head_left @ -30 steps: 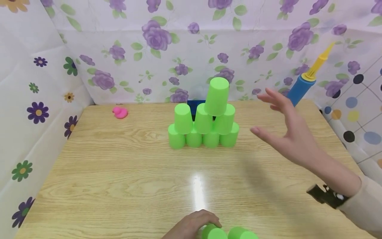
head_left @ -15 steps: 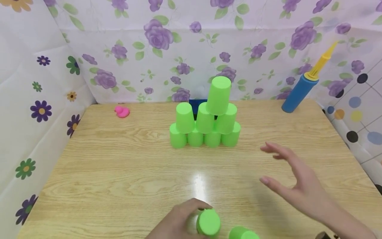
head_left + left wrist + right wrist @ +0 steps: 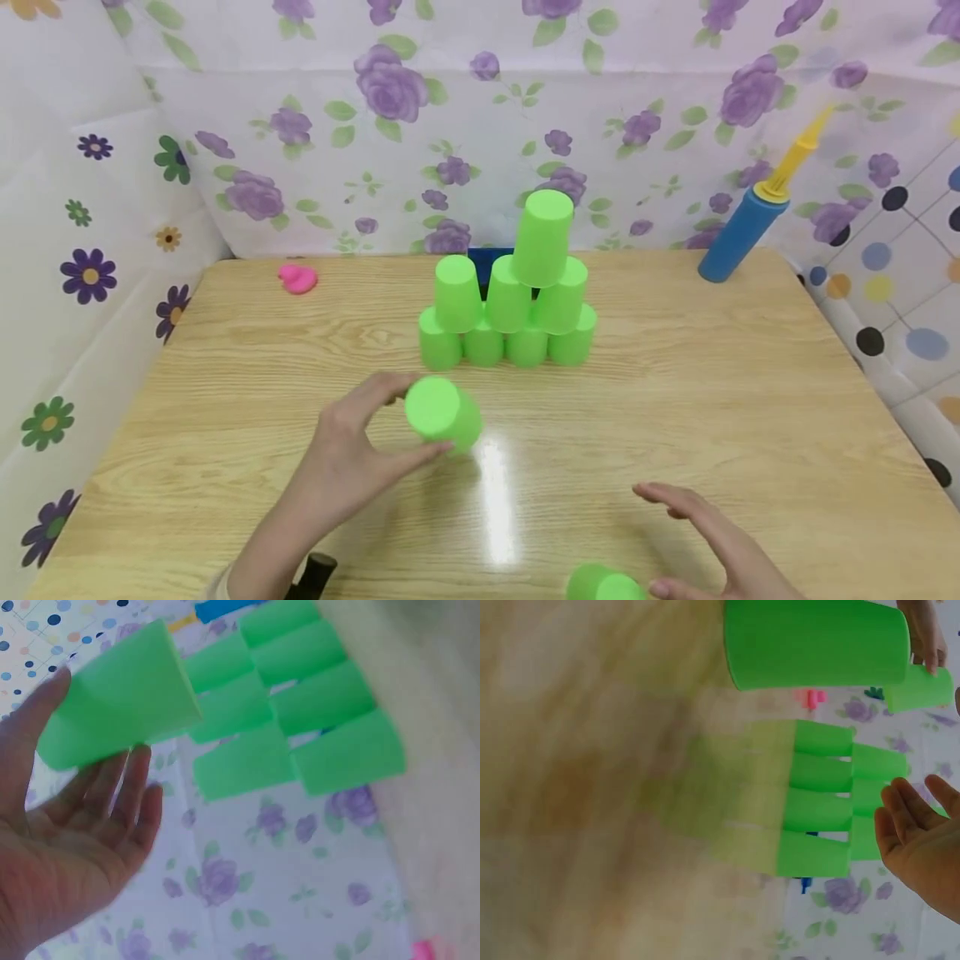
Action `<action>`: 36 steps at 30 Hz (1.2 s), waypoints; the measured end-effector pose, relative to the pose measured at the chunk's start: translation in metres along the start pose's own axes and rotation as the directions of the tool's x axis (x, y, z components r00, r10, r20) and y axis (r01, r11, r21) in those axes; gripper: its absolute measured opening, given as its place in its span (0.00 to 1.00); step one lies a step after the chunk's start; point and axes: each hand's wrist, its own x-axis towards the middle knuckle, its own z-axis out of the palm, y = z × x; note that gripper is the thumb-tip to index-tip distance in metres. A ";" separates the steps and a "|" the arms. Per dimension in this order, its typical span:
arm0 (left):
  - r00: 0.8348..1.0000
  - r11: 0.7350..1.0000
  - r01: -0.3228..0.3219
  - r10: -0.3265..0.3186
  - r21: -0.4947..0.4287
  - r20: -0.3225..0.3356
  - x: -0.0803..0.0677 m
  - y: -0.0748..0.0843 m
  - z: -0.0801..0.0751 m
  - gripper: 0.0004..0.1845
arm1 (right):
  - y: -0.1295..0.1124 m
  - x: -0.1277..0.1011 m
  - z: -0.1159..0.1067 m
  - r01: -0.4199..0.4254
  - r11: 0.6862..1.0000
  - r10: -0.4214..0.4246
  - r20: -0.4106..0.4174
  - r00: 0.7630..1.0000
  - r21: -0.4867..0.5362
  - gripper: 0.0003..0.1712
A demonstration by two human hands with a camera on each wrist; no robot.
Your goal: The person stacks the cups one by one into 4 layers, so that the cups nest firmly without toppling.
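Note:
My left hand (image 3: 341, 458) grips an upside-down green plastic cup (image 3: 442, 412) between thumb and fingers, in front of the stack. In the left wrist view, the thumb lies on one side of this cup (image 3: 124, 697) and the fingers on the other. At the far middle of the table, green cups stand inverted in a pyramid: several in the bottom row (image 3: 483, 346), three above (image 3: 457, 296), and a single top cup (image 3: 545, 237). My right hand (image 3: 712, 550), holding nothing, is spread beside another green cup (image 3: 603, 583) at the near edge.
The wooden table (image 3: 247, 400) meets flowered sheets at the back and left. A pink toy duck (image 3: 298, 279) sits at the back left, and a blue and yellow hand pump (image 3: 738, 237) stands at the back right. Behind the pyramid, a dark blue object (image 3: 489, 262) is partly hidden.
My left hand has taken a cup from the near edge and carried it forward and left. My right hand has drawn back from beside the pyramid toward the near cup.

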 end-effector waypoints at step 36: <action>0.988 0.993 0.006 -0.024 -0.120 -0.151 0.150 -0.015 -0.016 0.31 | 0.031 -0.056 0.121 -0.167 0.936 0.219 -0.142 0.965 0.311 0.26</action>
